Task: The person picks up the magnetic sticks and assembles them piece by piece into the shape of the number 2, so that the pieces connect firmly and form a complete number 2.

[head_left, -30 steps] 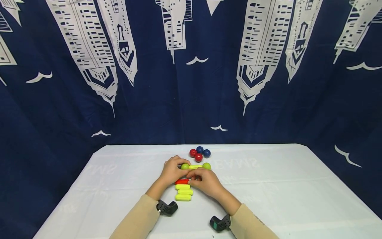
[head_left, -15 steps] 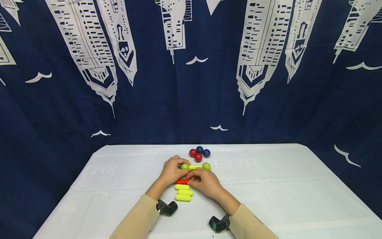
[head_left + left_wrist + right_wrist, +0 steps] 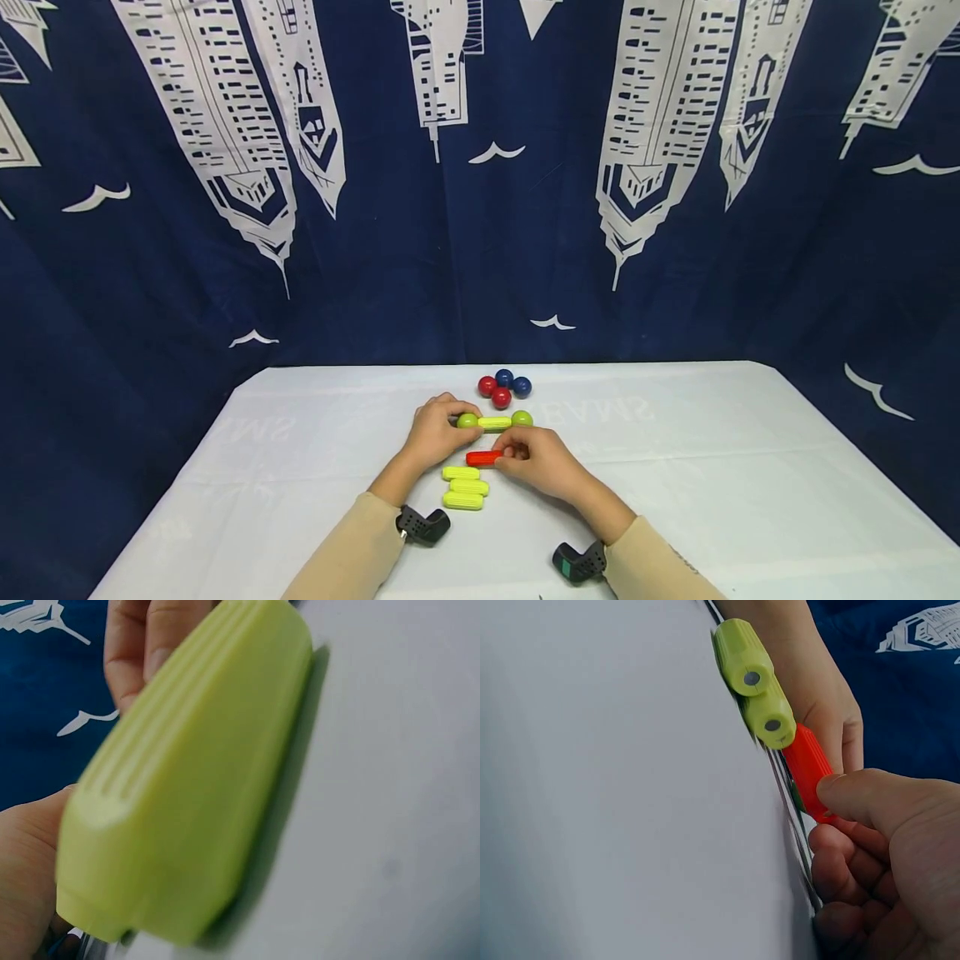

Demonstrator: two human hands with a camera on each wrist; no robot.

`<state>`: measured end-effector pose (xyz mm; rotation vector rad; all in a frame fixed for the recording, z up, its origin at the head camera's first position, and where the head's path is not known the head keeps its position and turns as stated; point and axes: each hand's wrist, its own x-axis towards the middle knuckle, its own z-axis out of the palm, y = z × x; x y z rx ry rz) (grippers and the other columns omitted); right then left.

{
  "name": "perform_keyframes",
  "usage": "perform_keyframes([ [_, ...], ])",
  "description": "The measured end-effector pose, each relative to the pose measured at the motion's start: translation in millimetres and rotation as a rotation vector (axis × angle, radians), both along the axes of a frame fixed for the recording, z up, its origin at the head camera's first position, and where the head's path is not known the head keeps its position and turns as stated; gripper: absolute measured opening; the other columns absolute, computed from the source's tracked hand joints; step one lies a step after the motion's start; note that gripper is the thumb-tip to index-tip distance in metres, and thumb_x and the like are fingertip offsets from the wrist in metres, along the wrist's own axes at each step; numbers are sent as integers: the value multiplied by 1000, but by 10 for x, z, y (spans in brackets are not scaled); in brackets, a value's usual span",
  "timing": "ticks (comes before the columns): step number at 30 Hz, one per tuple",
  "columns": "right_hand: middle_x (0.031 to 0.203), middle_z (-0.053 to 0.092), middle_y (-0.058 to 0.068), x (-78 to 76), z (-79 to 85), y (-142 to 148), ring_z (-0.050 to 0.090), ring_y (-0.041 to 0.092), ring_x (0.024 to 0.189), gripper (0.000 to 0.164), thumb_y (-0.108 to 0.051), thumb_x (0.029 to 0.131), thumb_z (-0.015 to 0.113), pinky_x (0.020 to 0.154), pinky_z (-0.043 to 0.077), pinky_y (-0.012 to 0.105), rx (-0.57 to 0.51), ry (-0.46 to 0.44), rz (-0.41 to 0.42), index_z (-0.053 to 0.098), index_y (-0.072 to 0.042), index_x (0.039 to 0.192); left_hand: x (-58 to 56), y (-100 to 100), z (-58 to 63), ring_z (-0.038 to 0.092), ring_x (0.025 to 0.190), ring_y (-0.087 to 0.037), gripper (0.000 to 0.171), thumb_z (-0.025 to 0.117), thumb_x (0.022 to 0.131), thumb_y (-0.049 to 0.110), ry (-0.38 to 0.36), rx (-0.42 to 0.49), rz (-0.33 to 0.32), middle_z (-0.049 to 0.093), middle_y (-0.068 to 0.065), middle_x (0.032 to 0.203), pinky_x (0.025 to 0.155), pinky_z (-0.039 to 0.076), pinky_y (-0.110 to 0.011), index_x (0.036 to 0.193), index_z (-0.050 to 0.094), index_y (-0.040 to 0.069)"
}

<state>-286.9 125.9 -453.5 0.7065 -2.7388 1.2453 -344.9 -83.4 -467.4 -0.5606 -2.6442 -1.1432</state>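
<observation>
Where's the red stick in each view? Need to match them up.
Head: lower middle, its right end pinched by the right hand; red stick.
Left wrist: not in it; a yellow stick fills much of the picture.
Right wrist: right of centre, about mid-height, between thumb and fingers.
Shared landmark: the blue curtain with white print, behind the hands in all three.

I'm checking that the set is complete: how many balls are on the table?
6: two red balls and two blue balls clustered at the back, two green balls at the ends of a yellow rod. More may be hidden.
</observation>
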Motion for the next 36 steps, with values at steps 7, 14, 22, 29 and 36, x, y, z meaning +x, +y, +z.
perform_keyframes([
  [7,76,57,-8,73,18,225,49,4,66,9,-11,85,75,60,41,19,34,-10,-34,71,-15,91,-5,14,24,54,86,-11,15,83,77,25,7,6,3,63,7,84,87,36,-38,91,77,25],
  [14,76,57,-7,86,10,471,47,3,65,9,-10,85,75,59,40,19,33,3,-103,71,-14,91,-8,17,14,55,85,-11,16,83,77,24,11,5,4,63,8,84,87,36,-38,92,78,25],
  [22,73,57,-6,69,31,601,47,3,64,8,-9,83,75,60,40,19,61,40,-170,71,-13,89,4,18,12,53,85,-10,17,83,77,25,-3,-5,16,63,8,84,88,36,-38,93,78,25],
  [29,69,54,-7,38,57,635,46,4,62,9,-9,83,75,60,38,20,96,27,-189,69,-14,85,-1,20,24,54,85,-11,17,83,77,25,4,-8,12,64,8,85,89,37,-39,93,78,24],
  [36,71,55,-7,25,38,618,48,5,63,9,-11,82,76,60,40,20,115,20,-160,68,-15,86,-7,5,-11,53,85,-10,16,83,77,25,7,-4,19,63,9,84,87,36,-38,92,78,26],
])
